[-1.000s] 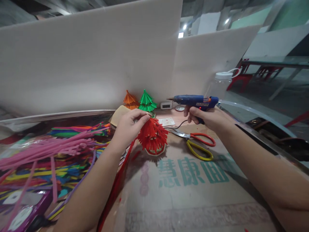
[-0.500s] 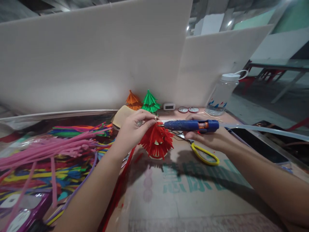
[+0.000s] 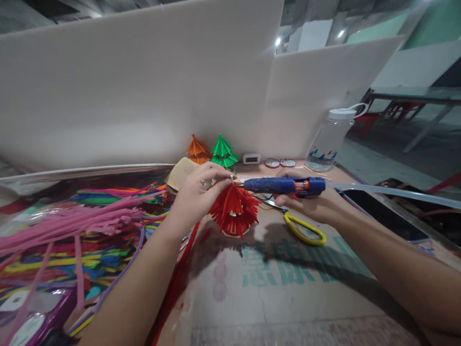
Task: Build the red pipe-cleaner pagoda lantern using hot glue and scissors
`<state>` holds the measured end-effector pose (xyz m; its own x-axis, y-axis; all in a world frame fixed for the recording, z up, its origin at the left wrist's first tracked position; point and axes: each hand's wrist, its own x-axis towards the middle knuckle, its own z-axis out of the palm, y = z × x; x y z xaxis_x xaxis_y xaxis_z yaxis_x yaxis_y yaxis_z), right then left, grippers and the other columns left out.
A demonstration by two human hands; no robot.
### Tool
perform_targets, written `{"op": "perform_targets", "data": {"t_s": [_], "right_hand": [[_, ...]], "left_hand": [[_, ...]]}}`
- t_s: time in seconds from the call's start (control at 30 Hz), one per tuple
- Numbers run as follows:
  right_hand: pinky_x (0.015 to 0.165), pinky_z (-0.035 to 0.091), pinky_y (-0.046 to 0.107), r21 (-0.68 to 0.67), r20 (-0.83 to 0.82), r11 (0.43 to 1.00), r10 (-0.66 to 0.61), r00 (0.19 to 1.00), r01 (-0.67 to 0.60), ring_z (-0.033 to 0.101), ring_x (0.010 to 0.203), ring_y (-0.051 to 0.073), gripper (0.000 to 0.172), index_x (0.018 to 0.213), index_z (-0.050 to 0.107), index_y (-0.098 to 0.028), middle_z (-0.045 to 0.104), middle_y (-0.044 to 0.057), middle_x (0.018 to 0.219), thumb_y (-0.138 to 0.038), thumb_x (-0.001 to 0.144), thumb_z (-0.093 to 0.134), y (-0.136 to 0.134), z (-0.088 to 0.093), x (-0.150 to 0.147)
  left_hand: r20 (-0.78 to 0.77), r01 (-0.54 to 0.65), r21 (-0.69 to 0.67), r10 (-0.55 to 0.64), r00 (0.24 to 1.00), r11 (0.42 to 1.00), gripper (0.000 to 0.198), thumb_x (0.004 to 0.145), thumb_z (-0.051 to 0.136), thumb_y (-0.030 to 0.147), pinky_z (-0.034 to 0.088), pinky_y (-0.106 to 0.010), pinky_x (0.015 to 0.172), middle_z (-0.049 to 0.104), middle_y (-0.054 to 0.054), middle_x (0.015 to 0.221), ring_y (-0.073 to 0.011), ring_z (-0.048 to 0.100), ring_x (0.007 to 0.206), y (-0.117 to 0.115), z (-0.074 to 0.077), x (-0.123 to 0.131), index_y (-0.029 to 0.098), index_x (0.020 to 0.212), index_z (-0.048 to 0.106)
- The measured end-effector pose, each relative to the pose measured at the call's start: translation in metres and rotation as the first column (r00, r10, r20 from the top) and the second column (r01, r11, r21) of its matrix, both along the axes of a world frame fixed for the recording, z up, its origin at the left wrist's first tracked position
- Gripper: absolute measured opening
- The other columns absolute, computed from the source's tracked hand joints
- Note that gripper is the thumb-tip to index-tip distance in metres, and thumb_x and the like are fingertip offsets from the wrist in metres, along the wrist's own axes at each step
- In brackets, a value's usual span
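Observation:
My left hand (image 3: pixel 201 187) pinches the top of a red pipe-cleaner tree (image 3: pixel 235 214), whose pale core stick shows at the tip. Layers of red strips flare out below, over a light round base. In my right hand (image 3: pixel 298 202) is a blue glue gun (image 3: pixel 277 185), held level with its nozzle pointing left at the upper part of the tree. A long clear glue stick (image 3: pixel 389 190) runs out of its back end. Beneath the right hand lie scissors with yellow handles (image 3: pixel 306 230), their blades partly hidden.
Pink pipe cleaners (image 3: pixel 79 221) and other colours pile up at the left, near a purple device (image 3: pixel 43 315). Behind stand an orange tree (image 3: pixel 197 150), a green tree (image 3: pixel 224 153) and a small white digital display (image 3: pixel 251 158). A water bottle (image 3: pixel 326 142) and a phone (image 3: pixel 385 216) are at the right.
The nozzle stays by the top of the red tree, and both hands keep nearly the same pose. The whole view has shifted very slightly.

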<state>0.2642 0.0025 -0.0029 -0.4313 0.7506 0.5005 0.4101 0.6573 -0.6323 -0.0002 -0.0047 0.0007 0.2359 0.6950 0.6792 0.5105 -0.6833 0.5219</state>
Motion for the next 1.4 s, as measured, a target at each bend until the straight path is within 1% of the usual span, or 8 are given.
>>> {"op": "perform_targets", "data": {"t_s": [0.1, 0.33, 0.57, 0.8, 0.93, 1.17, 1.3, 1.4], "right_hand": [[0.055, 0.034, 0.027, 0.014, -0.022, 1.000, 0.017, 1.000, -0.017, 0.049, 0.058, 0.014, 0.042, 0.078, 0.060, -0.021, 0.056, -0.001, 0.065, -0.059, 0.078, 0.077, -0.0017, 0.0021, -0.0019], [0.053, 0.033, 0.026, -0.004, -0.030, 1.000, 0.027, 0.999, -0.027, 0.047, 0.057, 0.013, 0.048, 0.077, 0.056, -0.021, 0.053, -0.003, 0.062, -0.066, 0.077, 0.074, 0.0002, 0.0010, -0.0030], [0.053, 0.034, 0.026, 0.006, -0.009, 1.000, 0.011, 1.000, -0.011, 0.048, 0.057, 0.013, 0.049, 0.079, 0.059, -0.020, 0.055, -0.002, 0.065, -0.067, 0.076, 0.075, -0.0002, 0.0005, -0.0007], [0.056, 0.036, 0.027, 0.025, 0.045, 1.000, -0.007, 0.999, 0.005, 0.052, 0.060, 0.015, 0.041, 0.081, 0.064, -0.020, 0.059, -0.001, 0.069, -0.057, 0.075, 0.080, 0.0001, 0.0027, 0.0004], [0.057, 0.037, 0.026, 0.020, -0.016, 0.999, 0.033, 0.999, -0.033, 0.051, 0.060, 0.015, 0.041, 0.085, 0.063, -0.021, 0.060, -0.001, 0.069, -0.057, 0.076, 0.079, 0.0000, 0.0012, -0.0010], [0.057, 0.036, 0.026, 0.078, -0.009, 0.997, 0.028, 1.000, -0.028, 0.052, 0.061, 0.014, 0.043, 0.080, 0.061, -0.020, 0.060, -0.001, 0.070, -0.059, 0.076, 0.079, 0.0027, -0.0005, -0.0026], [0.052, 0.032, 0.025, 0.095, 0.007, 0.995, 0.009, 1.000, -0.010, 0.046, 0.056, 0.012, 0.045, 0.074, 0.059, -0.020, 0.056, -0.002, 0.065, -0.062, 0.077, 0.076, -0.0002, 0.0044, -0.0057], [0.051, 0.031, 0.025, 0.096, 0.014, 0.995, 0.022, 1.000, -0.024, 0.045, 0.055, 0.012, 0.047, 0.075, 0.058, -0.020, 0.055, -0.002, 0.064, -0.064, 0.078, 0.073, 0.0001, 0.0044, -0.0053]], "left_hand": [[-0.002, 0.002, -0.002, -0.002, 1.000, 1.000, 0.010, 0.091, 0.067, 0.026, 0.053, -0.032, 0.088, 0.073, -0.004, 0.096, -0.0186, 0.067, 0.094, 0.0001, -0.0003, 0.0000, 0.022, 0.093, 0.077], [-0.003, 0.011, 0.004, -0.011, 1.000, 1.000, 0.016, 0.095, 0.064, 0.031, 0.052, -0.032, 0.090, 0.072, -0.004, 0.095, -0.0186, 0.066, 0.096, -0.0023, 0.0021, 0.0007, 0.023, 0.090, 0.077], [0.044, 0.005, 0.011, -0.005, 0.999, 1.000, 0.011, 0.091, 0.068, 0.030, 0.052, -0.033, 0.089, 0.072, -0.004, 0.093, -0.0188, 0.065, 0.094, -0.0036, 0.0029, 0.0026, 0.022, 0.090, 0.075], [0.042, 0.004, 0.005, -0.005, 0.999, 1.000, 0.012, 0.092, 0.067, 0.030, 0.052, -0.033, 0.089, 0.071, -0.004, 0.094, -0.0189, 0.065, 0.094, -0.0045, 0.0033, 0.0020, 0.022, 0.090, 0.075], [0.041, 0.001, -0.003, -0.001, 0.999, 1.000, 0.012, 0.092, 0.066, 0.030, 0.052, -0.034, 0.090, 0.071, -0.004, 0.094, -0.0192, 0.065, 0.095, -0.0046, 0.0033, 0.0014, 0.022, 0.089, 0.075], [0.043, 0.022, 0.013, -0.023, 0.999, 1.000, 0.011, 0.092, 0.067, 0.029, 0.052, -0.032, 0.088, 0.071, -0.004, 0.093, -0.0185, 0.065, 0.094, -0.0035, 0.0033, 0.0005, 0.023, 0.089, 0.076], [0.037, 0.028, 0.022, -0.029, 0.999, 0.999, 0.011, 0.092, 0.067, 0.028, 0.052, -0.032, 0.087, 0.071, -0.003, 0.093, -0.0180, 0.065, 0.094, -0.0034, 0.0034, -0.0002, 0.023, 0.089, 0.077], [0.036, 0.025, 0.015, -0.025, 0.999, 1.000, 0.011, 0.092, 0.068, 0.028, 0.052, -0.032, 0.087, 0.071, -0.003, 0.093, -0.0179, 0.065, 0.094, -0.0035, 0.0034, -0.0001, 0.023, 0.089, 0.076]]}}
